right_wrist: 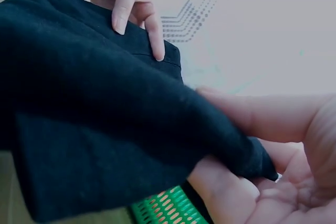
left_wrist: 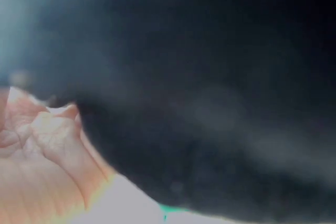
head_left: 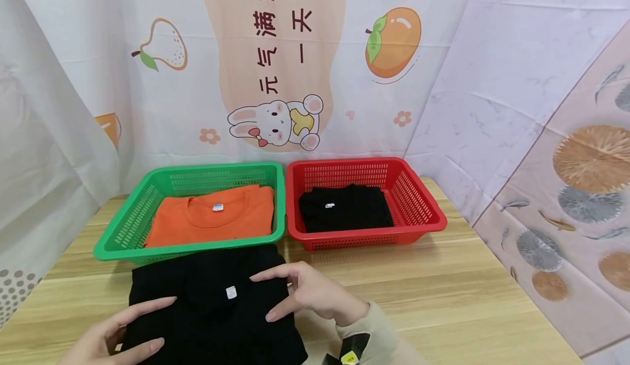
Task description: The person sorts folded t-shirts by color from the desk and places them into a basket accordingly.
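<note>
A folded black T-shirt (head_left: 221, 321) with a small white neck label is held at its two sides, in front of the green basket. At its left side my left hand (head_left: 120, 332) grips the cloth, thumb and index finger on top and the other fingers beneath. Opposite it, my right hand (head_left: 305, 294) pinches the right side in the same way. In the right wrist view the right thumb (right_wrist: 262, 114) lies over the cloth's edge, with fingers under it. Dark cloth (left_wrist: 184, 87) fills most of the left wrist view, hiding the left fingers.
Behind the shirt stands a green basket (head_left: 115, 233) holding a folded orange T-shirt (head_left: 231, 217). Against its right side is a red basket (head_left: 413, 206) with a folded black garment (head_left: 344, 217) inside. Both stand on a wooden table (head_left: 418, 288), with a printed curtain (head_left: 344, 80) behind.
</note>
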{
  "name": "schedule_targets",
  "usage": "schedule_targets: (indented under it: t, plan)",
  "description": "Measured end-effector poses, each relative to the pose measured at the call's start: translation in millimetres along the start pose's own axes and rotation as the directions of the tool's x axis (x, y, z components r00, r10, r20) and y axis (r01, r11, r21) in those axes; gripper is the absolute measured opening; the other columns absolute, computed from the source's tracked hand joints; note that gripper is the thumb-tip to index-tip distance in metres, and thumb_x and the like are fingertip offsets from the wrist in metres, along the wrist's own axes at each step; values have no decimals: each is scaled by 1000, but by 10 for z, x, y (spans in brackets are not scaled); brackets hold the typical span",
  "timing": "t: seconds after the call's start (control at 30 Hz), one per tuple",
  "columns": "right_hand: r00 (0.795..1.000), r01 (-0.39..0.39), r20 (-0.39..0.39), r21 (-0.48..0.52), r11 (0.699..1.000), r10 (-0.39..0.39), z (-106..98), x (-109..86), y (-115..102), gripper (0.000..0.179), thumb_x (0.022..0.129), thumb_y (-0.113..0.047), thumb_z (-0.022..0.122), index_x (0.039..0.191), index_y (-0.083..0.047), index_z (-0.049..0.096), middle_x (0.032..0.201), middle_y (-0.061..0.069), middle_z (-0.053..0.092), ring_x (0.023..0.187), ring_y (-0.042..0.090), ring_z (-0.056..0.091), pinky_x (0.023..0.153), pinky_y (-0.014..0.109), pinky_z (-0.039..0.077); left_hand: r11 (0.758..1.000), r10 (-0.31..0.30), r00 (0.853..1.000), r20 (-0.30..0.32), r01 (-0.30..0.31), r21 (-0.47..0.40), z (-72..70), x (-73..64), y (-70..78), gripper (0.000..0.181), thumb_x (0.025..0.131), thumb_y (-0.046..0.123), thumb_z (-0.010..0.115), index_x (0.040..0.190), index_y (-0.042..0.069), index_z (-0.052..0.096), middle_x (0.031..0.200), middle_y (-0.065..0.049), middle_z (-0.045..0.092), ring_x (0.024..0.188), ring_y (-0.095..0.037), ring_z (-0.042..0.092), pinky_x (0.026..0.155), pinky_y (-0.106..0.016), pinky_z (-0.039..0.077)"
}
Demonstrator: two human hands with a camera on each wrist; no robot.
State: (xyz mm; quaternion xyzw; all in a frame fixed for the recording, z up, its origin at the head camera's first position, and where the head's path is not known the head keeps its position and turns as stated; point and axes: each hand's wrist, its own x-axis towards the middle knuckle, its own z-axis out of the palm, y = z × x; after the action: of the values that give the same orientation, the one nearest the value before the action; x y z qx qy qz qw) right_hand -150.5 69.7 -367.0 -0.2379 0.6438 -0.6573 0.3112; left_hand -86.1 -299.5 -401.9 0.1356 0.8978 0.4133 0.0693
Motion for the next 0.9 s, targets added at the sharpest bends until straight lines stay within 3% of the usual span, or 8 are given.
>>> schedule_targets:
  t: [0.17, 0.27, 0.4, 0.5, 0.57, 0.63, 0.77, 0.9]
  plan:
    - [998, 52, 19, 8, 999, -52, -34, -52, -66, 60, 77, 15, 71, 134, 0, 60, 106, 2, 71, 45, 2, 39, 51, 16, 37, 992, -104, 989, -109, 111, 63, 19, -46, 172, 58, 88, 13, 74, 142, 15, 53, 126, 40, 48, 105, 22, 42, 72, -14, 48]
    - [997, 79, 3, 2, 997, -79, -49, -70, -98, 59, 76, 14, 72, 133, 0, 61, 94, -7, 69, 39, 2, 32, 47, 16, 33, 990, -80, 983, -166, 98, 103, 21, -47, 259, 59, 86, 13, 76, 141, 15, 54, 124, 41, 48, 99, 18, 46, 70, -15, 48]
    - [994, 96, -48, -10, 995, -97, -72, -89, -138, 56, 77, 11, 73, 131, 0, 62, 77, -14, 67, 46, 2, 41, 51, 16, 37, 993, -49, 978, -201, 69, 95, 33, -22, 363, 58, 88, 12, 74, 142, 18, 53, 123, 41, 48, 75, 7, 52, 61, -16, 44]
    - [989, 125, -82, 4, 992, -125, -90, -100, -164, 53, 77, 9, 74, 129, 2, 63, 70, -15, 68, 53, 2, 50, 55, 16, 43, 996, -10, 973, -232, 30, 82, 59, 3, 428, 58, 89, 9, 72, 143, 19, 52, 126, 38, 50, 71, 1, 54, 60, -17, 44]
    - [985, 148, -96, 20, 989, -145, -106, -108, -181, 53, 77, 9, 74, 128, 4, 63, 68, -13, 69, 56, 1, 55, 56, 16, 46, 997, 6, 969, -247, 14, 76, 72, 13, 464, 57, 90, 8, 71, 143, 19, 52, 127, 36, 51, 72, 1, 56, 61, -16, 45]
    - [981, 169, -99, 35, 985, -164, -130, -118, -193, 52, 77, 9, 73, 128, 6, 62, 78, -11, 74, 64, 2, 63, 62, 18, 52, 996, 3, 964, -265, 21, 87, 83, 34, 499, 56, 90, 11, 72, 142, 21, 53, 129, 36, 50, 92, 9, 55, 69, -12, 47]
    - [976, 187, -120, 14, 982, -185, -196, -145, -220, 51, 79, 7, 73, 128, 7, 61, 75, -11, 73, 61, 3, 59, 66, 19, 52, 995, -45, 957, -288, 68, 70, 99, 71, 582, 52, 91, 18, 72, 140, 24, 56, 127, 36, 52, 104, 21, 48, 73, -8, 46]
    - [967, 209, -147, 6, 978, -206, -259, -172, -248, 48, 80, 6, 72, 127, 8, 61, 78, -9, 72, 60, 4, 56, 68, 20, 53, 992, -127, 953, -275, 129, -10, 116, 124, 710, 49, 93, 23, 71, 140, 24, 57, 124, 36, 55, 98, 12, 59, 73, -15, 52]
